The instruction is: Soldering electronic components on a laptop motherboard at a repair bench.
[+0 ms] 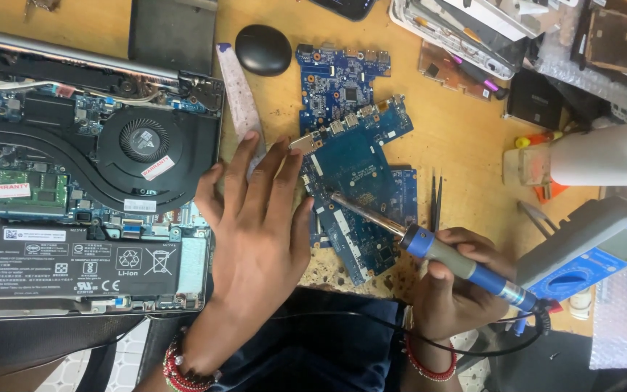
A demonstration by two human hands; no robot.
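The left hand (259,218) lies flat on the wooden table (459,131), fingers spread, its fingertips touching the left edge of a blue circuit board (357,189). The right hand (455,287) is curled around the blue handle of a soldering iron (429,247), whose metal tip rests on that board near its middle. A second blue board (339,80) lies just beyond. To the left sits an opened laptop (88,167) with its fan showing. Tweezers (437,203) lie right of the board, a meter (604,254) farther right.
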